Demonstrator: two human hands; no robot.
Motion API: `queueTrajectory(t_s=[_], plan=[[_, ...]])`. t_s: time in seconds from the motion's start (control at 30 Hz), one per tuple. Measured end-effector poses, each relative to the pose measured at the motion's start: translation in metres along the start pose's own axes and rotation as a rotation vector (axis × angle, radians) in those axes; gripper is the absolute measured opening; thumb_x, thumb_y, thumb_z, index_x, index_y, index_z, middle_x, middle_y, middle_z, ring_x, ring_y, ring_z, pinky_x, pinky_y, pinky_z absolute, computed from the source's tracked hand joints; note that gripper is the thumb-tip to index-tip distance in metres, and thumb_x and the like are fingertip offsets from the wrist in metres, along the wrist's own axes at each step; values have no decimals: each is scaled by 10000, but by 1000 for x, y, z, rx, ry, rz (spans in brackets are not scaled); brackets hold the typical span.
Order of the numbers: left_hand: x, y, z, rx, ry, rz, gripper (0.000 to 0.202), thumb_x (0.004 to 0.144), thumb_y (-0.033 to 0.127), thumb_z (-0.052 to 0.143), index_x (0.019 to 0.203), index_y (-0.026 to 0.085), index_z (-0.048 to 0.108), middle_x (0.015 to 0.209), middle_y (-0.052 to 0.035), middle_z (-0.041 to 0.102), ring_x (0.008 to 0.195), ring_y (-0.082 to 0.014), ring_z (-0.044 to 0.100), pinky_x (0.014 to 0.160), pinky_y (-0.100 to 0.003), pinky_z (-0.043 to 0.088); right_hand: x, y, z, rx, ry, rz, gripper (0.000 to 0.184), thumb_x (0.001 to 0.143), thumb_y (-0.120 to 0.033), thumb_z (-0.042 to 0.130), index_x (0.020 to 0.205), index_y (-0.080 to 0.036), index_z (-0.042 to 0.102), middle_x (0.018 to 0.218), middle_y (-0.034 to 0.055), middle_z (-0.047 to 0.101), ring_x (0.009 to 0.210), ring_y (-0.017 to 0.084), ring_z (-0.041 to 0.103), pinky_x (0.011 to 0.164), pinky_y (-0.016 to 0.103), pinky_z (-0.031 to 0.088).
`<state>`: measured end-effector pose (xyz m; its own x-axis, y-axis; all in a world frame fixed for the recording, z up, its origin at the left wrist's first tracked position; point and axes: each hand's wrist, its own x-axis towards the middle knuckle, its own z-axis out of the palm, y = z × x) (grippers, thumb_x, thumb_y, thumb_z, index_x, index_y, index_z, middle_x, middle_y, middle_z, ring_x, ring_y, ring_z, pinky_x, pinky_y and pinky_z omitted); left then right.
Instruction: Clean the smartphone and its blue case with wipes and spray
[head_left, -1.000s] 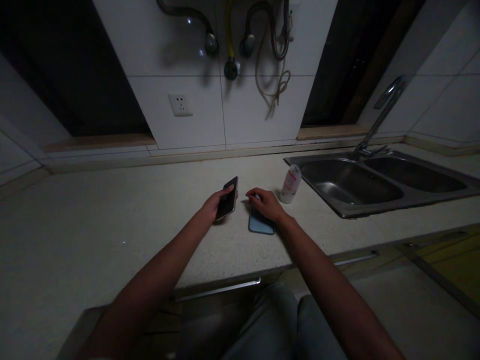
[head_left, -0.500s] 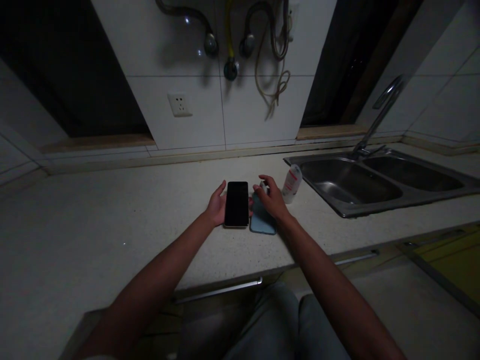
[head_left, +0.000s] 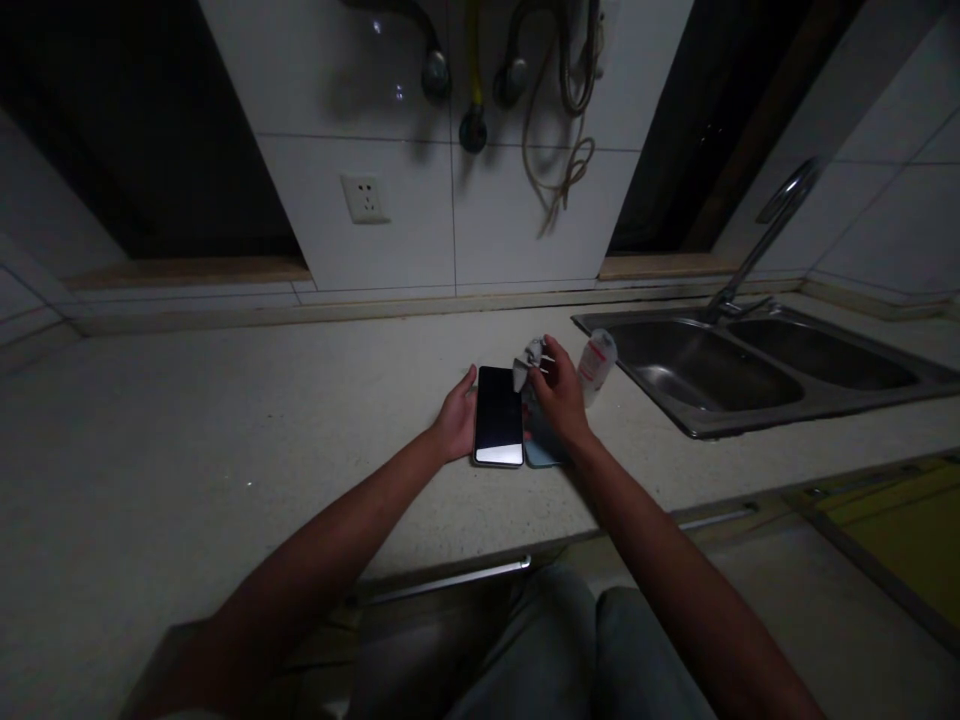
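Observation:
My left hand [head_left: 456,420] is wrapped round a black-screened smartphone [head_left: 499,415], thumb along its left edge and fingertips showing at the right. A bright reflection crosses the lower part of its screen. Between the fingers of my right hand [head_left: 562,390] is a crumpled grey-white cloth [head_left: 526,365], held at the phone's upper right corner; whether it touches the screen I cannot tell. Partly hidden under my right hand, a light blue phone case [head_left: 545,453] lies on the counter. Just right of that hand stands a whitish bottle [head_left: 598,362] with red print.
The pale countertop [head_left: 225,420] runs along a tiled wall with a power socket [head_left: 365,200], and hoses hang above. At the right is a steel double sink [head_left: 697,370] with a faucet [head_left: 772,240]. A drawer handle [head_left: 450,582] lies below the counter's front edge.
My right hand has lifted the cloth from over the blue case and brought it to the phone's upper corner. The phone is tilted slightly, and a reflection now shows on it. The view has shifted a little.

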<state>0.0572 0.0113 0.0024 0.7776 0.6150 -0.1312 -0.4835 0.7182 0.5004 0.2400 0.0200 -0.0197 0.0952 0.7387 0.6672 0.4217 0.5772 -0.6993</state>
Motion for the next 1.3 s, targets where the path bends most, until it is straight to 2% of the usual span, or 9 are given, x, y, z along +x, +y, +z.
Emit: queueTrajectory(t_s=[0.07, 0.17, 0.4, 0.67, 0.73, 0.83, 1.0, 1.17, 1.3], plan=[[1, -3, 2, 1, 7, 19, 649, 951, 638, 344, 1233, 123, 620, 1043, -182, 724, 962, -325, 698, 921, -532, 482, 0, -5, -1, -97, -25, -90, 348, 926, -264, 534, 1257, -251, 642, 1194, 103, 651, 1081, 239, 621, 942, 432, 532], [4, -8, 5, 9, 28, 58, 614, 958, 628, 348, 1235, 156, 627, 1044, -152, 727, 953, -301, 697, 912, -491, 492, -1, -11, -1, -239, -149, -221, 258, 931, -208, 538, 1093, -255, 733, 1104, 81, 712, 1059, 237, 641, 945, 436, 525], [5, -13, 13, 46, 89, 152, 605, 959, 626, 370, 1222, 152, 639, 1011, -139, 729, 920, -267, 702, 893, -423, 501, -1, -22, -1, -435, -265, -390, 298, 926, -148, 567, 1146, -265, 731, 1178, 70, 726, 1201, 275, 586, 991, 481, 471], [7, -7, 1, 47, 195, 137, 717, 911, 721, 341, 1032, 110, 696, 735, -117, 703, 730, -263, 706, 728, -384, 546, -24, -43, 1, -409, -461, -594, 256, 896, -149, 617, 1091, -255, 745, 1125, 59, 750, 1065, 253, 625, 882, 433, 488], [7, -6, 3, 52, 195, 155, 744, 917, 722, 309, 1036, 100, 698, 763, -133, 711, 738, -262, 705, 711, -368, 548, -32, -49, -2, -366, -516, -615, 284, 881, -134, 617, 1120, -236, 733, 1100, 69, 754, 1002, 239, 631, 850, 427, 491], [5, -5, 7, 74, 180, 192, 794, 932, 713, 254, 1047, 64, 697, 854, -178, 729, 791, -264, 710, 738, -356, 549, -42, -57, -9, -320, -574, -668, 280, 875, -140, 617, 1110, -247, 725, 1082, 46, 758, 986, 234, 621, 921, 482, 460], [4, -5, 6, 101, 139, 152, 832, 916, 740, 242, 1051, 55, 694, 885, -188, 732, 788, -258, 711, 747, -350, 546, -46, -56, -13, -379, -516, -658, 252, 891, -134, 598, 1088, -234, 720, 1098, 39, 755, 1016, 240, 606, 930, 470, 442], [7, -6, 3, 66, 105, 68, 778, 899, 754, 297, 1032, 102, 700, 820, -139, 730, 767, -243, 710, 759, -351, 541, -35, -48, -9, -550, -313, -585, 236, 916, -148, 590, 1082, -246, 726, 1127, 47, 746, 1046, 248, 602, 864, 417, 439], [9, -7, 2, 59, 94, 74, 711, 905, 730, 343, 1067, 137, 699, 851, -124, 740, 825, -252, 713, 831, -379, 530, -25, -47, -6, -655, -174, -481, 231, 947, -205, 574, 1128, -244, 712, 1179, 70, 725, 1105, 290, 584, 895, 452, 437]])
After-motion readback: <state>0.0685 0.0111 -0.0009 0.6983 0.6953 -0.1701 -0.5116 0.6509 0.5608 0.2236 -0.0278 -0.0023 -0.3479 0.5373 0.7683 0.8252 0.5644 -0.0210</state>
